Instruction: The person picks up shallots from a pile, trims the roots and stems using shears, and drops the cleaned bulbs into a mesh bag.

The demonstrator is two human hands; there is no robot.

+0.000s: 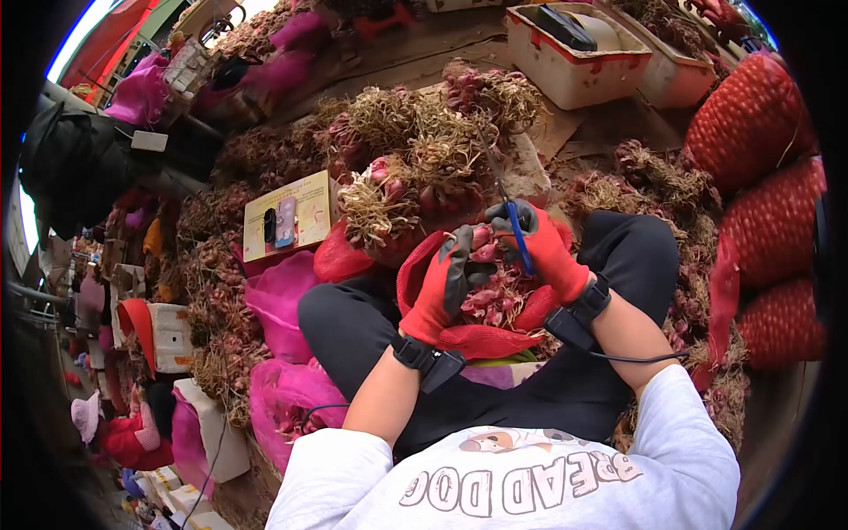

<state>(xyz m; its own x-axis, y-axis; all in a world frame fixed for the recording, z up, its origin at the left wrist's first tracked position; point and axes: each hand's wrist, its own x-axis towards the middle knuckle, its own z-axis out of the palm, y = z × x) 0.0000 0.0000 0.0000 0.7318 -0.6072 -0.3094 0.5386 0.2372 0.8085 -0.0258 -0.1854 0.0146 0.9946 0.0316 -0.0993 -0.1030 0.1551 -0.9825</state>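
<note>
My left hand (444, 284), in a red glove with dark grey fingers, is closed at the fingertips on a shallot (481, 237). My right hand (546, 250), gloved alike, grips scissors with blue handles (519, 237); their blades point up and away from me. Below both hands, between my crossed legs, a red mesh bag (481, 343) lies with its mouth spread around loose shallots (496, 300). Just beyond the hands is a heap of shallot bunches with dry roots (380, 199). The fingers partly hide the held shallot.
A carton (309, 215) with a phone (284, 223) on top stands to the left. Pink mesh bags (283, 300) lie by my left knee. Full red sacks (751, 119) are stacked at right. Foam boxes (574, 66) stand at the back. A person in red (132, 437) is at far left.
</note>
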